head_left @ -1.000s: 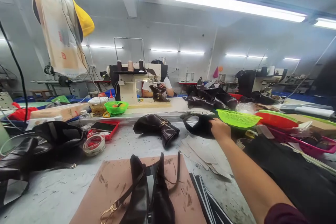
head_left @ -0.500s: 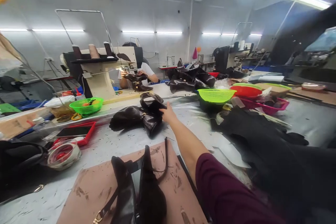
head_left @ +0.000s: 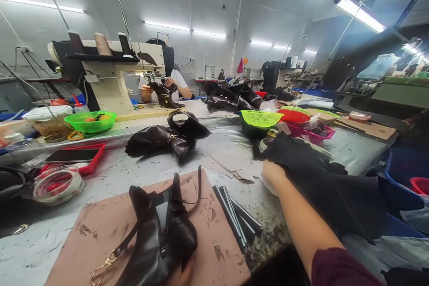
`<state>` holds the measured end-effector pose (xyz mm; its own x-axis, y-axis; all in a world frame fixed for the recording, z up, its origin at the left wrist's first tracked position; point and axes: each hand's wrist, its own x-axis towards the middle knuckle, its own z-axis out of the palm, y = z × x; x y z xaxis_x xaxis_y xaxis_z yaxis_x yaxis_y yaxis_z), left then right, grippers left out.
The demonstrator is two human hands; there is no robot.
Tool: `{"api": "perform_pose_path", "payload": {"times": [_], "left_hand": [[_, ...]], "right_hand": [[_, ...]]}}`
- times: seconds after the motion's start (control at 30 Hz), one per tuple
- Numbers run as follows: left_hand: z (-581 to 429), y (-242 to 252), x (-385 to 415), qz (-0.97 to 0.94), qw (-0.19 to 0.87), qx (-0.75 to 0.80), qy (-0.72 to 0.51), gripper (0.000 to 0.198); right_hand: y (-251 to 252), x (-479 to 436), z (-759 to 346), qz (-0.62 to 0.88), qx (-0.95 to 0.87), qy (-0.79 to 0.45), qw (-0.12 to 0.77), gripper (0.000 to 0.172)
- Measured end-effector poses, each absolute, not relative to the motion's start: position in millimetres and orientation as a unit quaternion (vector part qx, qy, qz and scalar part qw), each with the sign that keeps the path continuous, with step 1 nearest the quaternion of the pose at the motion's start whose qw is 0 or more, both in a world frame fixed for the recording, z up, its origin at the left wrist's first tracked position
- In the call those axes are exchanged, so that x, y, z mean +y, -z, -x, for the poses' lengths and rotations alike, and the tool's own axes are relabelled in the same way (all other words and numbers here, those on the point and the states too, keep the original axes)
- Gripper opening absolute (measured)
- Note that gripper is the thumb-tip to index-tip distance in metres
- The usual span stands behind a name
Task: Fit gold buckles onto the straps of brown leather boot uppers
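Note:
A dark brown leather boot upper with a gold-buckled strap rests on the pinkish-brown board. Only a sliver of my left hand shows at its lower edge, closed on the leather; most fingers are hidden. My right hand reaches out to the edge of a black sheet of material, above a white piece on the table. Its fingers look curled, but what they grip is hidden. A second dark boot upper with a gold buckle lies farther back, apart from both hands.
Black-and-white strips lie beside the board. A red tray with a phone and a green basket are at left. A lime basket sits beyond my right hand. Across the table, a person works at a sewing machine.
My right hand has left the far boot upper and moved right to the black material. The view has turned right, and part of my left hand now shows under the near upper.

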<state>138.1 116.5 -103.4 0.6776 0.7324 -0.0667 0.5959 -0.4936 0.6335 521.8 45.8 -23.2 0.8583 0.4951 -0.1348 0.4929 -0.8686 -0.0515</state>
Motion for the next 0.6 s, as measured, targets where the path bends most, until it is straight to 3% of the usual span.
{"api": "perform_pose_path", "payload": {"times": [0.17,0.27,0.4,0.53,0.6], "left_hand": [[-142,97,115,-0.856,0.297,0.405,-0.120,0.028],[-145,90,113,-0.854,0.280,0.419,-0.130,0.038],[-149,68,106,-0.868,0.207,0.442,-0.090,0.057],[-151,44,94,-0.875,0.192,0.444,-0.030,0.056],[-149,38,89,-0.876,0.200,0.436,-0.043,0.054]], "right_hand": [[16,49,-516,0.962,-0.259,-0.063,0.054,0.028],[3,46,-512,0.955,-0.268,-0.076,0.104,0.025],[-16,26,-503,0.933,-0.280,-0.072,0.213,0.025],[-8,3,-455,0.875,-0.343,-0.103,0.327,0.035],[8,-5,-416,0.836,-0.398,-0.131,0.355,0.030]]}}
